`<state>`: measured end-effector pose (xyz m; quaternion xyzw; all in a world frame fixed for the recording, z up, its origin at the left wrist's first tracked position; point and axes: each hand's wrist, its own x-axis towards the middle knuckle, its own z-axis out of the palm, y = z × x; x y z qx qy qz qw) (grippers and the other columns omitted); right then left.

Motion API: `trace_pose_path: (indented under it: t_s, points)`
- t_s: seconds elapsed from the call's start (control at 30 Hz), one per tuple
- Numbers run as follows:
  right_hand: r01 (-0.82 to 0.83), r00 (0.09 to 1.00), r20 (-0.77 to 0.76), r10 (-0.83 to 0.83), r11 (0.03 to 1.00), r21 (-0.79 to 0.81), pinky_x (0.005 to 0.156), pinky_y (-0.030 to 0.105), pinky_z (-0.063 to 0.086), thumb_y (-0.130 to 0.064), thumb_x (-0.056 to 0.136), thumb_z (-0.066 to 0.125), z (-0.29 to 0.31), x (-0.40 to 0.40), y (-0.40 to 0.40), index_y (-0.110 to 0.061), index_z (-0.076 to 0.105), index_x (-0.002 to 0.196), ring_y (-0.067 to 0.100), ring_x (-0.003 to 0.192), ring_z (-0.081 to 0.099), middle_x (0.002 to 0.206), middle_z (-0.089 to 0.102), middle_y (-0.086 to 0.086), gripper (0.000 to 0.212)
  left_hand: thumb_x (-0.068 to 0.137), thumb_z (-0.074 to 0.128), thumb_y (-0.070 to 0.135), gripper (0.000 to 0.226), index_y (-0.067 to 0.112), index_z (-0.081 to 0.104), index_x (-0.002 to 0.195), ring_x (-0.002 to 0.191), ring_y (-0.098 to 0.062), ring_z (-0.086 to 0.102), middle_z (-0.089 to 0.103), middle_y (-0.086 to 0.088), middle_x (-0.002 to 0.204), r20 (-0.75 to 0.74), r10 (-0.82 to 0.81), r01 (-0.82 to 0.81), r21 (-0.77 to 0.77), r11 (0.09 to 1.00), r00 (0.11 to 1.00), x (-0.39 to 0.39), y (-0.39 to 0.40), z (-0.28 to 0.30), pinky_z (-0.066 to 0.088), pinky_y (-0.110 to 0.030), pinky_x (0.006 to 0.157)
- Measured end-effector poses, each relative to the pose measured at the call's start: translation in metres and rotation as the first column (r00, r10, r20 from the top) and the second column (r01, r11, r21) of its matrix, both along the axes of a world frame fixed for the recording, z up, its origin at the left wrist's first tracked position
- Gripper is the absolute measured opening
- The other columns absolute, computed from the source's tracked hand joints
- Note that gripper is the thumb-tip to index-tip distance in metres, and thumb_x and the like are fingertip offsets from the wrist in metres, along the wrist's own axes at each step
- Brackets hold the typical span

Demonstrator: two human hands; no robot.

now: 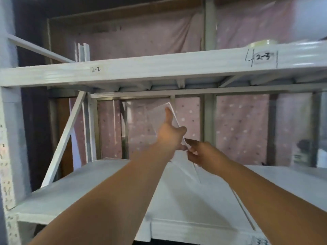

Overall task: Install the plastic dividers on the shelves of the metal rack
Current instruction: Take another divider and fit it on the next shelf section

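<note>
I see the clear divider (160,119) tilted above the lower shelf (74,184). Left hand (170,134) grips its near edge; right hand (200,152) pinches that edge lower down.

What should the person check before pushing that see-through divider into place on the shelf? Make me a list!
1. Both hands hold the divider: ok. The left hand is flat on its face and the right hand pinches its near edge.
2. Divider upright: not ok, it leans to the left.
3. Bottom edge on the lower shelf: cannot tell, the clear plastic blurs there.
4. Shelf space around the divider free: ok, nothing lies near it.
5. Room under the upper shelf: ok, the divider's top corner sits below it.
6. A slot or clip to hold it: cannot tell, none shows clearly.
</note>
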<state>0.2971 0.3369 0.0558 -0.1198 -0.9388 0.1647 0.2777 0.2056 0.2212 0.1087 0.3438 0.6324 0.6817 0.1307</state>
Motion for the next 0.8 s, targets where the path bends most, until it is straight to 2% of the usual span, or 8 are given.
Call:
trace_pose_path:
  t_s: [0.07, 0.13, 0.23, 0.33, 0.43, 0.6, 0.73, 0.8]
  points:
    - [-0.048, 0.999, -0.014, 0.047, 0.959, -0.279, 0.085, 0.041, 0.053, -0.036, 0.095, 0.059, -0.004, 0.026, 0.011, -0.052, 0.056, 0.104, 0.016, 0.085, 0.059, 0.089, 0.058, -0.012, 0.019, 0.097, 0.065, 0.001, 0.106, 0.062, 0.009, 0.162, 0.096, -0.041, 0.072, 0.068, -0.016, 0.117, -0.073, -0.018, 0.016, -0.029, 0.999, 0.997, 0.024, 0.023, 0.003, 0.068, -0.055, 0.072]
    - [-0.056, 0.998, -0.041, 0.042, 0.891, -0.45, 0.093, 0.05, 0.051, -0.044, 0.089, 0.064, -0.009, 0.051, 0.026, -0.057, 0.058, 0.108, 0.019, 0.099, 0.059, 0.097, 0.059, -0.015, 0.024, 0.098, 0.065, 0.002, 0.102, 0.055, 0.011, 0.166, 0.088, -0.033, 0.072, 0.066, -0.011, 0.106, -0.117, -0.051, 0.043, -0.067, 0.997, 0.992, 0.047, 0.041, 0.002, 0.068, -0.051, 0.069]
    - [-0.069, 0.998, -0.04, 0.057, 0.787, -0.612, 0.098, 0.051, 0.048, -0.034, 0.098, 0.062, -0.012, 0.09, 0.045, -0.035, 0.06, 0.116, 0.012, 0.079, 0.057, 0.071, 0.064, -0.019, 0.018, 0.098, 0.064, 0.002, 0.093, 0.047, 0.02, 0.166, 0.077, -0.028, 0.07, 0.065, -0.005, 0.094, -0.157, -0.117, 0.104, -0.087, 0.991, 0.981, 0.078, 0.063, -0.002, 0.068, -0.049, 0.075]
    - [-0.068, 0.998, -0.05, 0.046, 0.718, -0.692, 0.074, 0.035, 0.055, -0.027, 0.101, 0.056, -0.012, 0.13, 0.059, -0.019, 0.054, 0.134, 0.011, 0.066, 0.045, 0.065, 0.047, -0.009, 0.034, 0.097, 0.067, 0.003, 0.075, 0.035, 0.04, 0.159, 0.09, -0.032, 0.075, 0.07, -0.006, 0.113, -0.198, -0.204, 0.19, -0.088, 0.978, 0.959, 0.104, 0.081, -0.004, 0.069, -0.053, 0.076]
    - [-0.046, 0.999, -0.047, 0.022, 0.783, -0.62, 0.081, 0.045, 0.062, -0.013, 0.098, 0.057, -0.017, 0.16, 0.066, -0.038, 0.05, 0.138, 0.012, 0.069, 0.045, 0.072, 0.041, -0.004, 0.048, 0.095, 0.069, 0.003, 0.084, 0.039, 0.035, 0.163, 0.107, -0.036, 0.072, 0.065, -0.009, 0.134, -0.214, -0.284, 0.266, -0.109, 0.958, 0.935, 0.124, 0.097, -0.005, 0.069, -0.051, 0.071]
    - [0.023, 0.995, -0.066, -0.068, 0.849, -0.528, 0.077, 0.048, 0.064, -0.006, 0.095, 0.055, -0.02, 0.192, 0.066, -0.038, 0.058, 0.128, 0.027, 0.096, 0.073, 0.102, 0.069, 0.009, 0.046, 0.094, 0.074, 0.014, 0.097, 0.064, 0.023, 0.159, 0.106, -0.02, 0.07, 0.063, -0.002, 0.141, -0.302, -0.323, 0.328, -0.038, 0.944, 0.897, 0.146, 0.113, -0.018, 0.067, -0.047, 0.086]
    - [0.052, 0.993, -0.064, -0.1, 0.85, -0.524, 0.072, 0.042, 0.065, 0.0, 0.095, 0.053, -0.021, 0.216, 0.07, -0.043, 0.062, 0.101, 0.019, 0.09, 0.075, 0.087, 0.073, -0.011, 0.045, 0.1, 0.068, 0.01, 0.099, 0.071, 0.014, 0.157, 0.083, -0.003, 0.055, 0.045, 0.012, 0.139, -0.354, -0.396, 0.42, -0.012, 0.908, 0.847, 0.162, 0.12, -0.036, 0.064, -0.048, 0.086]
    - [0.057, 0.991, -0.076, -0.113, 0.85, -0.523, 0.07, 0.038, 0.065, 0.002, 0.095, 0.051, -0.022, 0.224, 0.071, -0.045, 0.058, 0.097, 0.019, 0.089, 0.075, 0.075, 0.072, -0.019, 0.048, 0.1, 0.069, 0.008, 0.101, 0.071, 0.013, 0.157, 0.089, -0.006, 0.057, 0.042, 0.015, 0.139, -0.344, -0.439, 0.47, 0.007, 0.883, 0.83, 0.169, 0.125, -0.04, 0.065, -0.039, 0.079]
